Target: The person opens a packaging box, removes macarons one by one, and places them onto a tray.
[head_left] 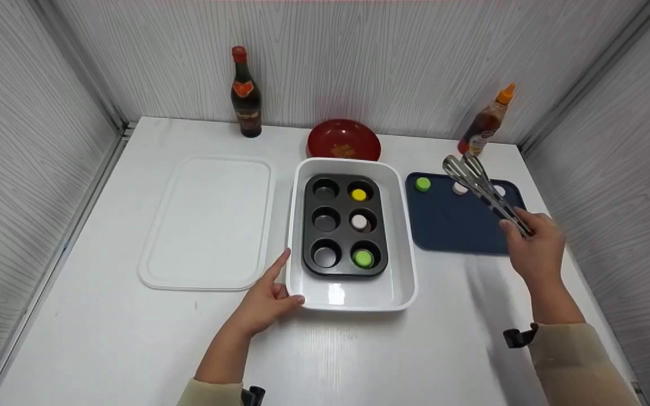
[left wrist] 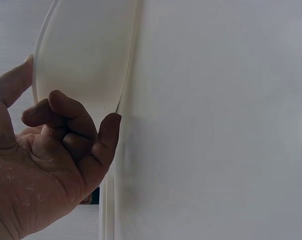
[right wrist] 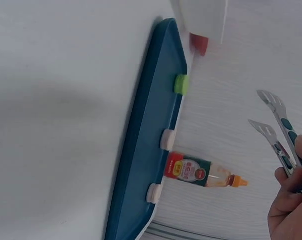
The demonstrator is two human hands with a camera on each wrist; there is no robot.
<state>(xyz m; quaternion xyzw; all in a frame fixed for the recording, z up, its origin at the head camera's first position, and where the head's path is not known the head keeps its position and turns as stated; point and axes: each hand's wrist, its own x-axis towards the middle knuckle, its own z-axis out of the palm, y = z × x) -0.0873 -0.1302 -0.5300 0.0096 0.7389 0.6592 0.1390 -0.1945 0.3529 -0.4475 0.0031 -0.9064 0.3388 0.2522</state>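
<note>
At the front left corner of a white plastic bin point(head_left: 333, 294), my left hand point(head_left: 262, 303) presses with its index finger stretched along the side and its thumb at the front. Its other fingers are bent, as the left wrist view shows. Inside the bin lies a dark muffin pan point(head_left: 343, 224). Its right column of cups holds a yellow macaron point(head_left: 358, 195), a pale pink one point(head_left: 359, 222) and a green one point(head_left: 363, 259). My right hand point(head_left: 538, 248) grips metal tongs point(head_left: 486, 189), their tips apart with nothing between, above a dark blue tray point(head_left: 455, 225).
The tray bears a green macaron point(head_left: 422, 184) and two pale ones along its far edge. A white lid point(head_left: 206, 225) lies left of the bin. Behind stand a dark bottle point(head_left: 246, 104), a red bowl point(head_left: 344, 140) and a sauce bottle point(head_left: 484, 125) near the wall.
</note>
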